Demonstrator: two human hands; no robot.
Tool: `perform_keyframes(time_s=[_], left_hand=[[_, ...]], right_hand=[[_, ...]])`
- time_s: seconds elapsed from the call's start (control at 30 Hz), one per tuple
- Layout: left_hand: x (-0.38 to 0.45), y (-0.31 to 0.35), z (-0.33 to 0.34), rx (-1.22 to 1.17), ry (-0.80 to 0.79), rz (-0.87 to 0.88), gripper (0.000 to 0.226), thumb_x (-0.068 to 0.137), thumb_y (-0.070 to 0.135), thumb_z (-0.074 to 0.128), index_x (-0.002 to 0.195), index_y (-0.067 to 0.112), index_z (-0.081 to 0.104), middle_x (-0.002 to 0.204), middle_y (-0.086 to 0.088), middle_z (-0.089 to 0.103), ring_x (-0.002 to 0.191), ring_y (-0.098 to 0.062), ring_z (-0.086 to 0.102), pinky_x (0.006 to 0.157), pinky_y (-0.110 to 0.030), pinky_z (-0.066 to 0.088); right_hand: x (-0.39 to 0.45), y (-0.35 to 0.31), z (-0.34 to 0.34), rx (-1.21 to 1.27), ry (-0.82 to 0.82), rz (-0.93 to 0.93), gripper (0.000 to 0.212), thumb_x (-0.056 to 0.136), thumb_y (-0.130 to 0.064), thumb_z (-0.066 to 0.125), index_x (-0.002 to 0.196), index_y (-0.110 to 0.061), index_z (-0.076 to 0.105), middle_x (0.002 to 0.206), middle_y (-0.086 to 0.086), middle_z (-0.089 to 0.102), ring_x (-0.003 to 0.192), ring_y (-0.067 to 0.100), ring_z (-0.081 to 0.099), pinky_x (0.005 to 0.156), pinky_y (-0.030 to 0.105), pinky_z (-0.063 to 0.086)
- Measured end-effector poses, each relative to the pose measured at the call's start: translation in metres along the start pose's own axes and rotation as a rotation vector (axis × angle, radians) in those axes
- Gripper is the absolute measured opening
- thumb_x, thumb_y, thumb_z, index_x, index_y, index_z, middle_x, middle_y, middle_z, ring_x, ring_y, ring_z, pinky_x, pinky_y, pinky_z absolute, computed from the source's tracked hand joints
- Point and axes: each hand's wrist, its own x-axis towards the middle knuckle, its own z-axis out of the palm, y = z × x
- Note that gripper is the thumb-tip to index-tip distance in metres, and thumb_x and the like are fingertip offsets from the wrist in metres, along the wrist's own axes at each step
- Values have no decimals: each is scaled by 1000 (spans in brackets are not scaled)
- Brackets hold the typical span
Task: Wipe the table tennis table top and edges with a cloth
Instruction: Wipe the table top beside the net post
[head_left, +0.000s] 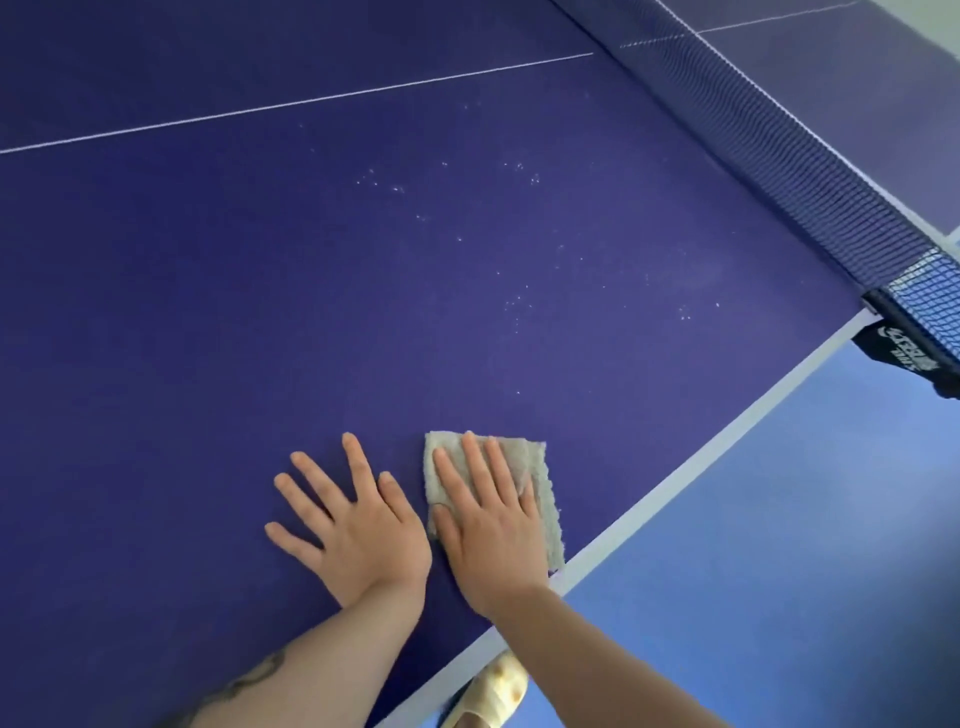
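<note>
The right hand (493, 525) pressed flat, fingers spread, on the folded cloth (540, 493) at lower centre. White specks (519, 304) lay toward upper right on the counter (208, 312); the left hand (353, 525) rested open beside.

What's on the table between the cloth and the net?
In the head view, only bare table with scattered white specks between cloth and net.

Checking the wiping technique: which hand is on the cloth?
The right hand, pressing flat on the beige cloth near the table's edge; the left hand rests on bare tabletop.
</note>
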Motion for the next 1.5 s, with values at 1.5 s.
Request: perform_keyframes(time_s=[1.5], left_hand=[[-29, 94, 35, 150, -6, 73, 60, 95, 45, -3, 153, 35, -15, 163, -1, -16, 148, -27, -19, 115, -64, -2]], right_hand=[[2, 115, -18, 87, 113, 94, 57, 97, -46, 29, 153, -33, 33, 162, 0, 27, 150, 21, 23, 121, 46, 22]])
